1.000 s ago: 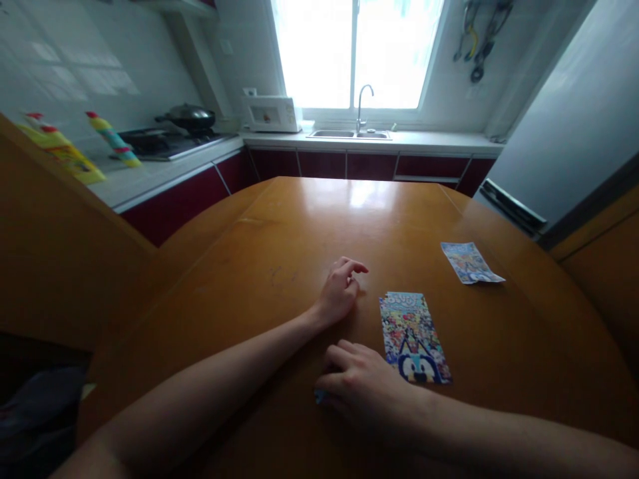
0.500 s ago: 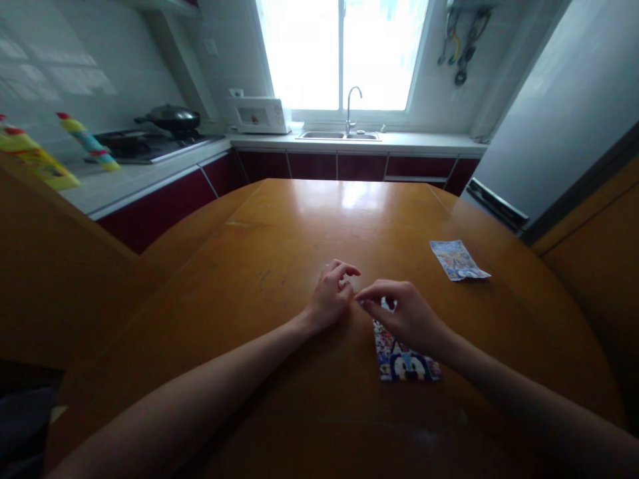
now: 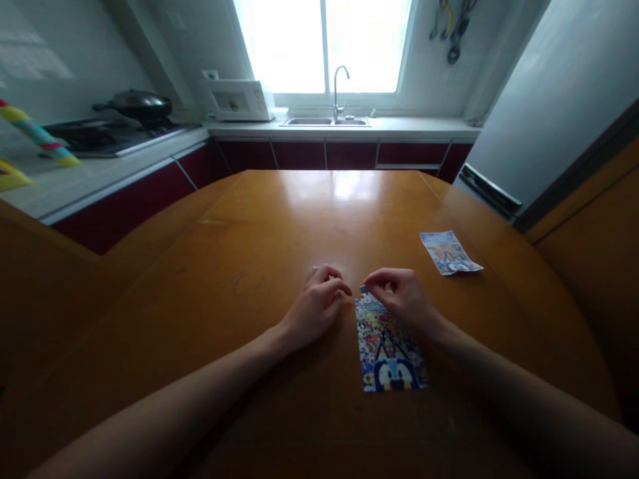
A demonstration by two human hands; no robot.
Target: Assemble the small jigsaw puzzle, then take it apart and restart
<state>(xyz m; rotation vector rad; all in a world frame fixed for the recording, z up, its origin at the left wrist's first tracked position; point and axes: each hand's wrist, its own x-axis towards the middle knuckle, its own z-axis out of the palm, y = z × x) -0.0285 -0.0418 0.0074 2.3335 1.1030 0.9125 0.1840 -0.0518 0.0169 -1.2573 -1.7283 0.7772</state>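
Note:
A jigsaw puzzle lies on the wooden table, its crowded picture showing a blue dog-like face at the near end. My right hand is over its far edge, thumb and forefinger pinching a small puzzle piece with a greyish face at the far left corner. The far right part of the puzzle is hidden under that hand. To the left of the puzzle, my left hand rests on the tabletop with fingers loosely bent and apart, holding nothing visible; its forefinger tip is close to the corner where the piece is.
A creased picture sheet with similar artwork lies farther right on the table. Beyond are a sink, a microwave and a pan on the hob. A fridge stands at the right.
My right hand has brought the piece to the puzzle's far left corner, uncovering more of the picture. My left hand has turned with its fingers lower. The view has shifted slightly right.

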